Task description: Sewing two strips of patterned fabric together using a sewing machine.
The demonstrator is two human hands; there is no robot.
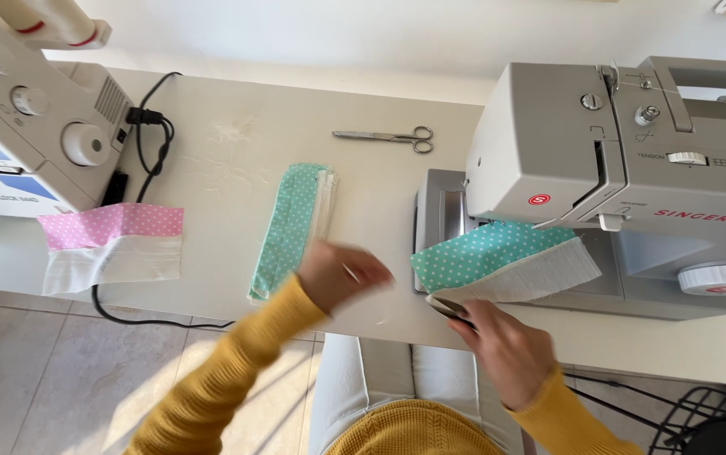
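A: What does the right hand (pixel 502 341) grip?
B: The near edge of a teal dotted fabric stack (pixel 502 261) on the grey sewing machine (pixel 616 181).
A: And the left hand (pixel 337 274)?
B: Blurred, beside a folded teal strip (pixel 289 227) on the surface (pixel 228 152).

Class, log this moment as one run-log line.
left hand: blurred, above table beside folded teal strip | right hand: pinching teal dotted fabric edge at sewing machine | scissors: untouched

The fabric piece (pixel 498 253) at the grey sewing machine (pixel 616 194) is mint green with tiny white dots, backed by a plain white layer, and the folded strip (pixel 289 227) on the white worktop (pixel 236 135) is the same dotted mint. Off to the side there's a pink dotted patch (pixel 112 226) with white under it, silver scissors (pixel 388 137), a black cable (pixel 154 143), and mustard-yellow sleeves (pixel 236 354).
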